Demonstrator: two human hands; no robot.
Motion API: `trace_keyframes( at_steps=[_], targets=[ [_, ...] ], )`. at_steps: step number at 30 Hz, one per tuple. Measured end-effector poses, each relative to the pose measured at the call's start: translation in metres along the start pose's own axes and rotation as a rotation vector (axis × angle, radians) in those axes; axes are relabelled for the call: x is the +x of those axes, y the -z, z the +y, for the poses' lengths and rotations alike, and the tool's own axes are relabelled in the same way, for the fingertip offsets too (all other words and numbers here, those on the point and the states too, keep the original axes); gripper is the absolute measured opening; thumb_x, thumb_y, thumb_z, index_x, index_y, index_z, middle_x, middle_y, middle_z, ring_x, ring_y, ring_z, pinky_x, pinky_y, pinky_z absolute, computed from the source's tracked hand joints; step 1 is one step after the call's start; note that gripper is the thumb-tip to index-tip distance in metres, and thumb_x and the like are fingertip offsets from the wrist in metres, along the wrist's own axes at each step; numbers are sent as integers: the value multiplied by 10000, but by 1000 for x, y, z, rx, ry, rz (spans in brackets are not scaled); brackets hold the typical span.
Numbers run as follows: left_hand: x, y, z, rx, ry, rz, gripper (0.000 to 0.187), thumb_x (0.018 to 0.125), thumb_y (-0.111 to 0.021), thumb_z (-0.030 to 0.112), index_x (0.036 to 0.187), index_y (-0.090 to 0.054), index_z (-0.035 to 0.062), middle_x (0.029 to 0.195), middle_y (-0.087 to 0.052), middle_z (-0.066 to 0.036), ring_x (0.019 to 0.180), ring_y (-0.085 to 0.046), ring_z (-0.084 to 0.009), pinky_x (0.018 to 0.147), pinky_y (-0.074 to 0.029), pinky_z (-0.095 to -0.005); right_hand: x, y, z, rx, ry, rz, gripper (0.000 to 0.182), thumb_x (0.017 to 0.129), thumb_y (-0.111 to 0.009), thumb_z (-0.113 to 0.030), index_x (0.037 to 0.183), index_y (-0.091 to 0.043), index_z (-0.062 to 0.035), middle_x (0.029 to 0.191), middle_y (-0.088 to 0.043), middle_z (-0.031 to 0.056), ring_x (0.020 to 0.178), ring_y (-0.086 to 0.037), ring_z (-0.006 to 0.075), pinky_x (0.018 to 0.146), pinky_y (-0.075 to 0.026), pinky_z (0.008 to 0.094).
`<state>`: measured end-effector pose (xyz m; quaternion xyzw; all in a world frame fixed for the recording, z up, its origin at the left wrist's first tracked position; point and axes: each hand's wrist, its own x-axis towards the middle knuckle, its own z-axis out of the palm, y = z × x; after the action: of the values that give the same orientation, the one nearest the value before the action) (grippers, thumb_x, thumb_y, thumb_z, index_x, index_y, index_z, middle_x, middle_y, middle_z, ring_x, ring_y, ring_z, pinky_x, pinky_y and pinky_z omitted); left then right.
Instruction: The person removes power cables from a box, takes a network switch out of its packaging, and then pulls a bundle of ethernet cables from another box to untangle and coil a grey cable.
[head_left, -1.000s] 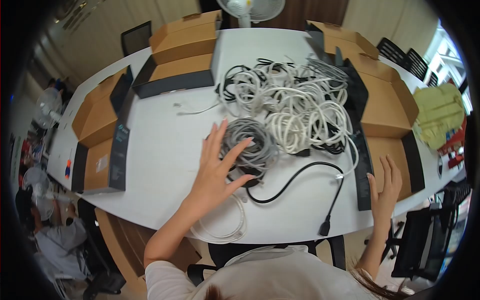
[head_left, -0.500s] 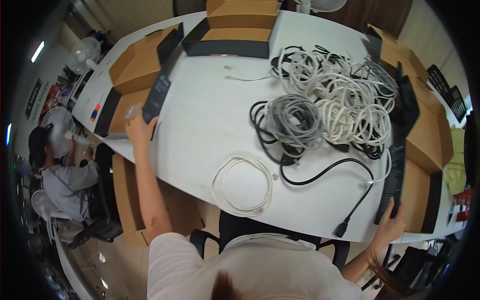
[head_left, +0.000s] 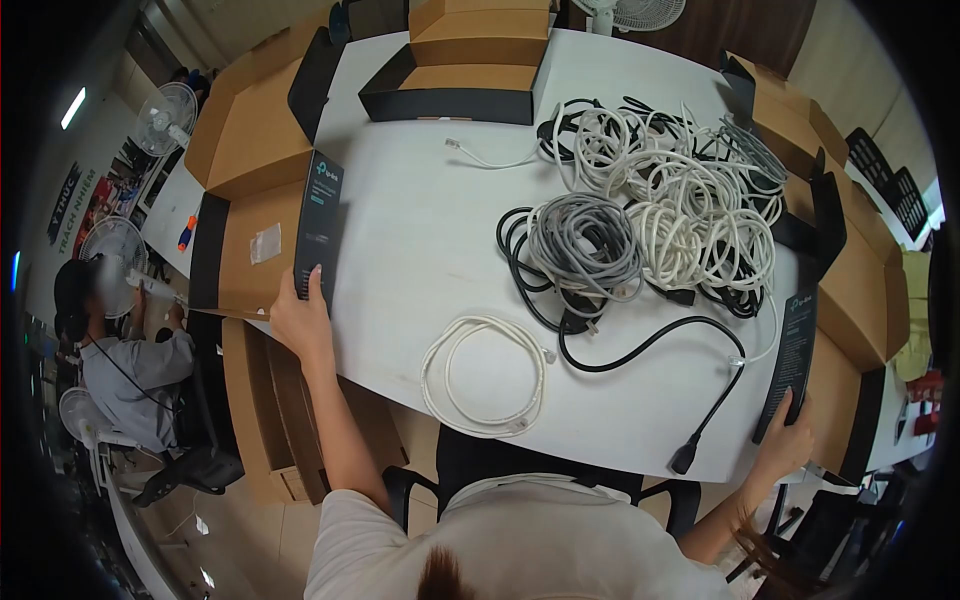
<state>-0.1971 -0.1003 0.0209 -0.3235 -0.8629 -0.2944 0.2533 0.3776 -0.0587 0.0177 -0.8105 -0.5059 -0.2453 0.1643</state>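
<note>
My left hand (head_left: 303, 318) is closed on the near corner of an open cardboard box (head_left: 245, 215), black outside and brown inside, at the table's left edge. Its thumb lies against the dark printed side wall. A small clear plastic bag (head_left: 266, 244) rests on the floor of that box. At the right edge, my right hand (head_left: 786, 445) grips the dark side wall of a similar open box (head_left: 840, 400). Between the hands lie a coiled white cable (head_left: 432, 385) and a large tangle of white cables (head_left: 690, 235). A grey cable coil (head_left: 585, 245) sits against the tangle.
Another open box (head_left: 450, 105) stands at the back of the white table (head_left: 400, 240). A black cable (head_left: 640, 358) trails toward the front edge. An orange-handled tool (head_left: 187, 232) lies at far left. A co-worker (head_left: 140, 370) sits beyond, near white fans (head_left: 165, 118).
My left hand has moved from over the box's inside, beside the plastic bag, to its near right corner. The left box has shifted and its lid stands higher. My right hand has barely moved.
</note>
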Motion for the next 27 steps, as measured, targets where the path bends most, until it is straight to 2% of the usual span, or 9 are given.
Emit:
trace_keyframes(
  at_steps=[10, 13, 14, 17, 20, 21, 23, 27],
  targets=[
    [-20, -6, 53, -6, -120, -153, 303, 832, -675, 332, 1005, -666, 84, 738, -679, -144, 671, -659, -334, 585, -493, -417, -1, 0, -4, -41, -6, 61, 299, 872, -611, -385, 1038, -676, -144, 690, -656, 160, 598, -628, 346, 524, -467, 441],
    [-18, -9, 66, 31, -154, -176, 296, 834, -665, 314, 1016, -662, 82, 762, -678, -157, 700, -655, -354, 603, -493, -435, -2, 5, -9, 24, -8, 71, 288, 870, -616, -363, 1039, -676, -138, 693, -656, 161, 610, -624, 351, 551, -473, 443],
    [-18, -11, 71, 36, -171, -176, 289, 838, -657, 301, 1024, -658, 80, 773, -678, -160, 711, -653, -362, 608, -493, -440, -1, 2, -8, 18, 34, 137, 270, 868, -619, -340, 1029, -679, -131, 698, -657, 155, 605, -613, 351, 568, -470, 441],
    [-15, -20, 73, 91, -177, -191, 340, 820, -670, 342, 1067, -652, 109, 812, -681, -166, 736, -651, -378, 627, -495, -462, -1, 6, -9, 43, 51, 115, 259, 856, -632, -292, 985, -672, -71, 697, -659, 127, 592, -601, 305, 584, -431, 395],
    [-13, -33, 75, 95, -239, -138, 394, 822, -665, 374, 1111, -636, 108, 862, -684, -165, 757, -650, -387, 633, -498, -468, 3, 4, -9, 155, 86, 178, 213, 831, -649, -222, 966, -668, -58, 642, -634, 118, 588, -604, 278, 609, -426, 366],
    [-14, -30, 83, 46, -205, -164, 334, 843, -665, 262, 1115, -629, 72, 964, -677, -168, 872, -652, -354, 728, -504, -445, 6, 0, -5, 169, 101, 175, 228, 822, -659, -208, 982, -660, -46, 640, -629, 115, 587, -603, 274, 608, -424, 358],
    [-17, -26, 96, -341, -390, 37, 274, 842, -657, 107, 1104, -627, 30, 1062, -656, -152, 988, -625, -313, 836, -483, -413, 11, -1, -3, 187, 148, 199, 260, 816, -671, -216, 997, -652, -31, 643, -629, 117, 585, -599, 272, 607, -421, 347],
    [-18, -24, 91, -359, -742, 144, 225, 822, -630, -19, 1046, -635, 3, 1081, -642, -112, 1013, -600, -294, 881, -464, -395, 24, -3, 1, 235, 137, 118, 293, 808, -688, -229, 1016, -653, -26, 660, -632, 125, 584, -586, 281, 627, -423, 345]
  ],
)
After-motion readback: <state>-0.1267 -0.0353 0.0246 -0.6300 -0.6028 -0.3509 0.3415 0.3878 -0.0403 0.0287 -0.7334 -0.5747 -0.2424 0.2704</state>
